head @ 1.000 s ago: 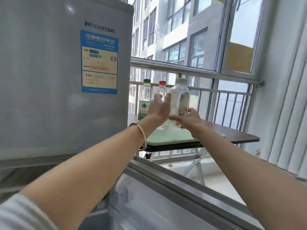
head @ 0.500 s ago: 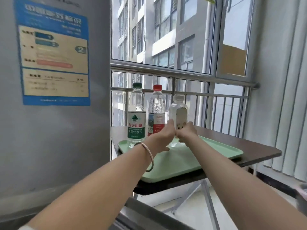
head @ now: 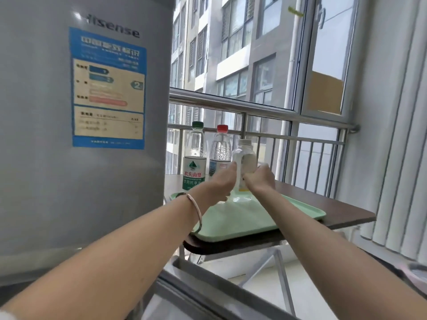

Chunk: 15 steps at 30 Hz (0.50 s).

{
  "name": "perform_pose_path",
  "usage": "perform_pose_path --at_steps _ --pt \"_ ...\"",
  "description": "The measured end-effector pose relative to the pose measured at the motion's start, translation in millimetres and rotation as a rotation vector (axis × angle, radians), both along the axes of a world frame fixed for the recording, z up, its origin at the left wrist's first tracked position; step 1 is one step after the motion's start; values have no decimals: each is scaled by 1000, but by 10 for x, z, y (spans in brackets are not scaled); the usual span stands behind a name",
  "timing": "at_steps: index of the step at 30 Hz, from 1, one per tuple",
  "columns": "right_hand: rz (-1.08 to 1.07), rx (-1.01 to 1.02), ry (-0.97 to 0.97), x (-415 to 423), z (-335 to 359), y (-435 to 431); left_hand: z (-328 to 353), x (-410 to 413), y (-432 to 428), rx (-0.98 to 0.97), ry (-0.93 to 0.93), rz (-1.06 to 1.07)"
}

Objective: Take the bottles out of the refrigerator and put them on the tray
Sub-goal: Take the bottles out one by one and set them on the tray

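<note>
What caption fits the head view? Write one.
Right hand grips a white-capped bottle on the tray; left hand touches it.

Both arms stretch forward, the left hand [head: 221, 182] straight-fingered against the bottle [head: 246, 155], the right hand [head: 260, 181] curled round it.
</note>
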State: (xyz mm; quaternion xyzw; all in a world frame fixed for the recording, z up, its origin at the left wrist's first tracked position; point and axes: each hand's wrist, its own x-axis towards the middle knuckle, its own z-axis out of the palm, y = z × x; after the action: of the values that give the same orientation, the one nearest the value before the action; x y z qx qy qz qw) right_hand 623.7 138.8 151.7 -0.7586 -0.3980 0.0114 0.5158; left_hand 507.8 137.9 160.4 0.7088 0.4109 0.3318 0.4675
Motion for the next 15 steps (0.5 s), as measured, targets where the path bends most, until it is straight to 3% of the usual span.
perform_pose_path --at_steps 5,10,15 --pt "199 57 -208 -671 42 -593 116 -500 -530 38 -13 67" --pt "360 -120 -530 -1454 -129 -974 10 -1069 -996 31 -6 277" --pt "454 -283 -555 -2154 -438 -1065 -295 -1806 -1150 -79 76 268"
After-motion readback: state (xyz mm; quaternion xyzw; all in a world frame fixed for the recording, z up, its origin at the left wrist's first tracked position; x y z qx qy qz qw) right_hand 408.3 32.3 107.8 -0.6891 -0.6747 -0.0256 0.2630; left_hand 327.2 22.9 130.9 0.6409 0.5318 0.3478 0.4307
